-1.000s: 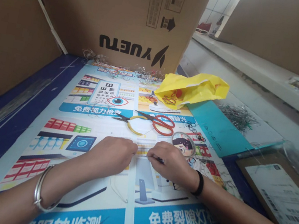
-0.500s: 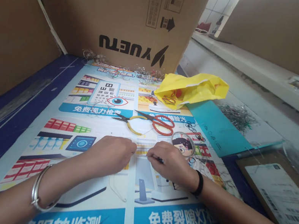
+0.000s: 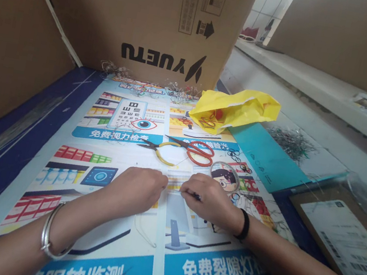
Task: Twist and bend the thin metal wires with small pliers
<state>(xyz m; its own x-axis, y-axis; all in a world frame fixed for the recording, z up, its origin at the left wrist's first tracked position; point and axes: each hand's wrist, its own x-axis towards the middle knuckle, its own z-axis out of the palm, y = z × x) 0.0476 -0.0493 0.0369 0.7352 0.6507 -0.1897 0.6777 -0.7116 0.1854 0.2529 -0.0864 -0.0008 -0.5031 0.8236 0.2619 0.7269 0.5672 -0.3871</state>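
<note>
My left hand (image 3: pixel 138 191) is closed in a pinch over the middle of the printed sheet (image 3: pixel 141 272); its fingertips and anything in them are hidden or too small to name. Facing it across a small gap, my right hand (image 3: pixel 211 201) is also closed, with a small dark item (image 3: pixel 196 196) showing at its curled fingers. A thin line seems to run between the two hands. Just beyond them lie yellow-handled pliers (image 3: pixel 163 149) and red-handled scissors (image 3: pixel 198 153). A round clear-rimmed dish (image 3: pixel 237 182) sits by my right hand, near several small dark rings (image 3: pixel 233 155).
A yellow bag (image 3: pixel 241 110) lies beyond the scissors, beside a teal sheet (image 3: pixel 267 162) and a tangle of thin wire (image 3: pixel 289 144). A large cardboard box (image 3: pixel 148 13) walls off the back. A labelled cardboard package (image 3: pixel 317 204) is at right.
</note>
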